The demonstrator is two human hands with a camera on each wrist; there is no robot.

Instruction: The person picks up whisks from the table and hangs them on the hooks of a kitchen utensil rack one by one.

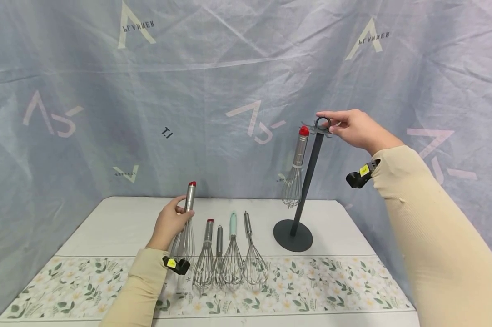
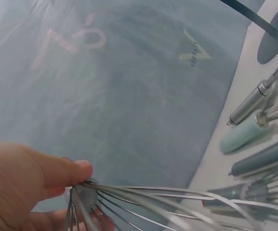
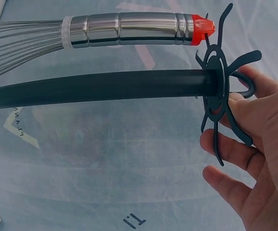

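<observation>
My left hand (image 1: 169,227) grips a wire whisk (image 1: 190,197) with a steel handle and red end cap. The whisk stands upright, cap up and wires down, left of the other whisks. In the left wrist view, thumb and fingers wrap the handle near the wires (image 2: 144,192). With thumb and fingers, my right hand (image 1: 358,129) holds the ring (image 3: 252,87) topping a dark metal stand (image 1: 309,177). Below that ring, curved hooks (image 3: 245,58) spread outward. Another red-capped steel whisk (image 3: 129,30) hangs from one hook, beside the pole.
Several whisks lie side by side mid-table: one red-capped (image 1: 208,231), a small grey-handled one (image 1: 219,240), a mint-handled one (image 1: 233,225) and a steel-handled one (image 1: 247,225). The stand's round base (image 1: 282,236) rests to their right. A grey-blue curtain (image 1: 213,91) backs the table.
</observation>
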